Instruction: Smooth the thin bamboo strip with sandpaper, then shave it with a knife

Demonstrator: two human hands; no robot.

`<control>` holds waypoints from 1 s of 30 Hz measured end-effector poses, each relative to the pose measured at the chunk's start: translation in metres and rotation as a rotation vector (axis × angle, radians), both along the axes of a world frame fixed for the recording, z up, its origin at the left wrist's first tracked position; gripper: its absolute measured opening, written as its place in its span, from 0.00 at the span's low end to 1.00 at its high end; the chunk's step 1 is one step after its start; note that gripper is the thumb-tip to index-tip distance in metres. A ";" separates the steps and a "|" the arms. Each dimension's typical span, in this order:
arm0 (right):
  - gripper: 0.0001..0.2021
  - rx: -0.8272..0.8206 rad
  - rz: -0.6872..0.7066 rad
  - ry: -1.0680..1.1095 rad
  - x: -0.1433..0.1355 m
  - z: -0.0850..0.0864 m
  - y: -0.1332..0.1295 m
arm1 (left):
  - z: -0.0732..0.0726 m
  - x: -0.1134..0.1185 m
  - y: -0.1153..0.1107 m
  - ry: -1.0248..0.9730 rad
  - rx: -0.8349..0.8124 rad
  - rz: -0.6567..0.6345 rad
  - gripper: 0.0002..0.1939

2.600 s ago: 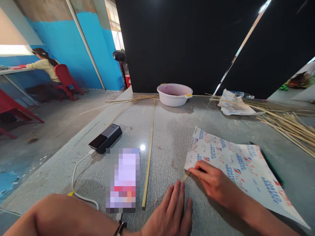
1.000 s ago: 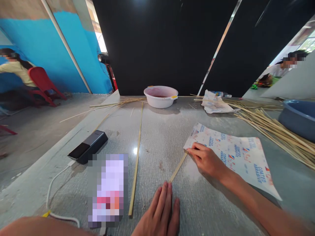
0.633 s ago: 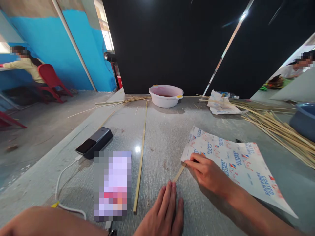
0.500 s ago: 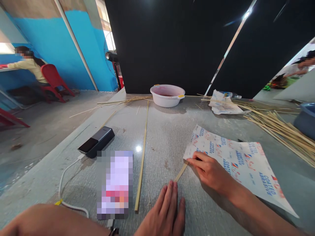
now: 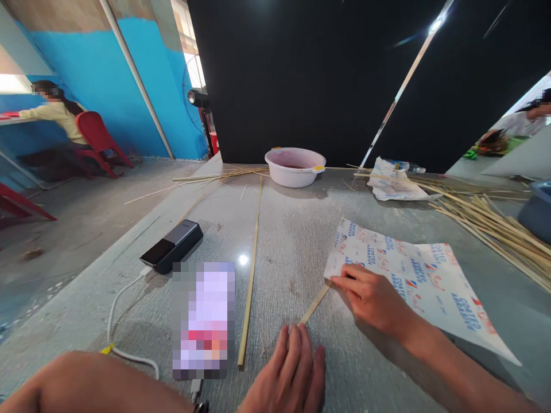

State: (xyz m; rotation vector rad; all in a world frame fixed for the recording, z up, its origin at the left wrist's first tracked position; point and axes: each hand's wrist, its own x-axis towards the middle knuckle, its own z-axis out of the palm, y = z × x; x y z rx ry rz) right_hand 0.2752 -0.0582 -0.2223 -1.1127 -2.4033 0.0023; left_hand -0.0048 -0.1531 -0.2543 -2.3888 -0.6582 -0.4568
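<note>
My left hand (image 5: 290, 370) lies flat on the grey surface, its fingers stretched out over the near end of a narrow, pale bamboo strip (image 5: 316, 304). The strip runs diagonally from those fingertips to my right hand (image 5: 365, 295). My right thumb and fingers are closed on the near-left corner of a sheet of sandpaper (image 5: 424, 281), right where it meets the strip. The sheet's white printed back faces up; its grit side is hidden. Another long bamboo strip (image 5: 253, 264) lies left of my hands, not touched by either.
A phone (image 5: 206, 318) and a cabled power bank (image 5: 172, 246) lie at left. At the back stand a white basin (image 5: 295, 169) and crumpled paper (image 5: 394, 180). Bamboo strips (image 5: 499, 226) are piled at right beside a dark basin (image 5: 538, 209). A person (image 5: 64, 117) sits far left.
My left fingertips have drawn back slightly towards me, baring a little more of the strip. The sheet's right edge has risen a little. My right hand keeps its hold.
</note>
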 end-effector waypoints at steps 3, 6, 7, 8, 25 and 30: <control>0.16 -0.002 0.023 0.003 -0.005 0.000 -0.005 | -0.003 0.000 0.001 0.060 0.000 -0.004 0.20; 0.14 -0.205 0.115 0.066 -0.020 0.001 -0.017 | -0.003 0.000 0.003 0.098 -0.007 0.003 0.22; 0.13 -0.261 0.130 0.090 -0.024 0.001 -0.020 | -0.002 0.001 0.003 0.094 -0.010 0.008 0.22; 0.12 -0.288 0.125 0.111 -0.026 0.002 -0.021 | -0.001 0.001 0.003 0.088 -0.013 0.010 0.22; 0.15 -0.175 0.110 0.096 -0.032 -0.004 -0.018 | 0.010 0.004 0.005 0.008 0.020 -0.010 0.18; 0.16 -0.140 0.116 0.074 -0.034 -0.002 -0.020 | 0.005 0.005 0.005 0.002 0.032 -0.015 0.19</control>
